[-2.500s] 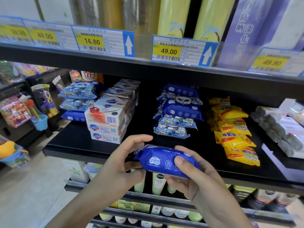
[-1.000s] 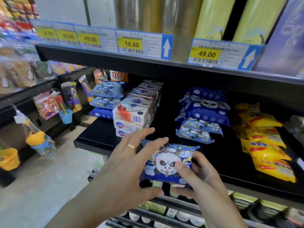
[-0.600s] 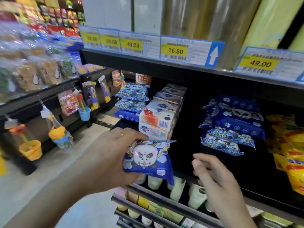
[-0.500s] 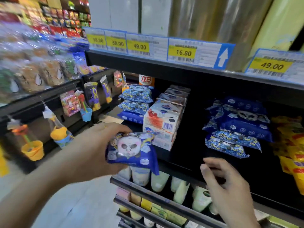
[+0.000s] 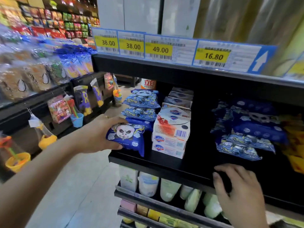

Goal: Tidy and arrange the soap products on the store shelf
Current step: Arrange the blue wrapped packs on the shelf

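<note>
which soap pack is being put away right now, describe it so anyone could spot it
On the black shelf, at its left front corner beside the stacked soap boxes. It is the blue panda-face pack gripped by the left hand, the only pack not in a stack.

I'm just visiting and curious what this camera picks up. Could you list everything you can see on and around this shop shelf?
Panda soap pack: one, blue, gripped at the shelf's left front corner.
Panda pack stack: three visible, blue, left end of shelf.
Boxed soap stack: several, white with red and blue, right of that stack.
Blue pack pile: several, blurred, further right.
Yellow packs: count unclear, far right edge.
Black shelf: one, middle level.
Price tags: four readable, yellow on blue, shelf edge above.
Bottles: several, pale green and white, shelf below.
Toy buckets: several, hanging on the left rack.
Left hand: holds the panda pack.
Right hand: rests on the shelf's front edge.
</note>
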Available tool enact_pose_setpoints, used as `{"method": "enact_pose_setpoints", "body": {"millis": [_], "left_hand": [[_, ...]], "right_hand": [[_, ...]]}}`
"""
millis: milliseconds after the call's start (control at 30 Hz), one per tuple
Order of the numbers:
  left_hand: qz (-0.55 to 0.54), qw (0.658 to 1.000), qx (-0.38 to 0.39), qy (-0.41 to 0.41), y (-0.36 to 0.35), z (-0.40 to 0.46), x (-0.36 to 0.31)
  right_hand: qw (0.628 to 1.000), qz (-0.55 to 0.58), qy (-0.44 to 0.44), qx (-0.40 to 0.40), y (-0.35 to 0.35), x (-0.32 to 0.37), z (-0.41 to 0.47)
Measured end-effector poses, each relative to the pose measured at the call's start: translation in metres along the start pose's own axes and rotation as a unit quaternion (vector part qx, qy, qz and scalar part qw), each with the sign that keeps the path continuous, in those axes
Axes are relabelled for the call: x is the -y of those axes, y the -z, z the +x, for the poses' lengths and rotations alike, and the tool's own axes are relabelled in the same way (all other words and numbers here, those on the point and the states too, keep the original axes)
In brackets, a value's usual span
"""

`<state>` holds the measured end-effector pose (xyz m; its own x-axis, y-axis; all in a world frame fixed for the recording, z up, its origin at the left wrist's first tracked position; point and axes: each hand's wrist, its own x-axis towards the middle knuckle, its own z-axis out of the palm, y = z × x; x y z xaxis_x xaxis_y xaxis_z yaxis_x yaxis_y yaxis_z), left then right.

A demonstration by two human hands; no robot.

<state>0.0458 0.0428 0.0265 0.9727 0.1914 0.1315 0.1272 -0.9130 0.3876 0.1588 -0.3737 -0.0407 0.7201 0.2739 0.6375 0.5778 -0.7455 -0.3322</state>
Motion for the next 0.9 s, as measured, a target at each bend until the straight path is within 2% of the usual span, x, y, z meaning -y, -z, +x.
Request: {"method": "enact_pose_setpoints", "body": {"millis": [267,400,533,667,800,900], "left_hand": [[0.078,0.995,-0.019,-0.064,-0.012,0.03,0.001],[0.006,0.997,-0.01,-0.075,-0.018,0.026,-0.001],[-0.032,0.996,-0.051,-0.067,-0.024,0.016,-0.007],[-0.024,0.994,-0.098,-0.044,-0.027,-0.001,-0.019],[-0.044,0.977,-0.196,-0.067,-0.031,-0.027,-0.047],[-0.062,0.973,-0.197,-0.108,-0.041,-0.042,-0.082]], "right_hand": [[1.0,-0.023,-0.016,-0.004,-0.002,0.007,0.0],[0.999,-0.033,-0.024,-0.004,-0.004,0.01,0.0],[0.999,-0.036,-0.025,-0.009,-0.006,0.01,0.0],[0.999,-0.03,-0.018,-0.012,-0.007,0.008,0.0],[1.0,-0.018,-0.015,-0.002,-0.007,0.004,0.0],[1.0,-0.019,-0.002,0.0,-0.007,-0.001,-0.002]]}}
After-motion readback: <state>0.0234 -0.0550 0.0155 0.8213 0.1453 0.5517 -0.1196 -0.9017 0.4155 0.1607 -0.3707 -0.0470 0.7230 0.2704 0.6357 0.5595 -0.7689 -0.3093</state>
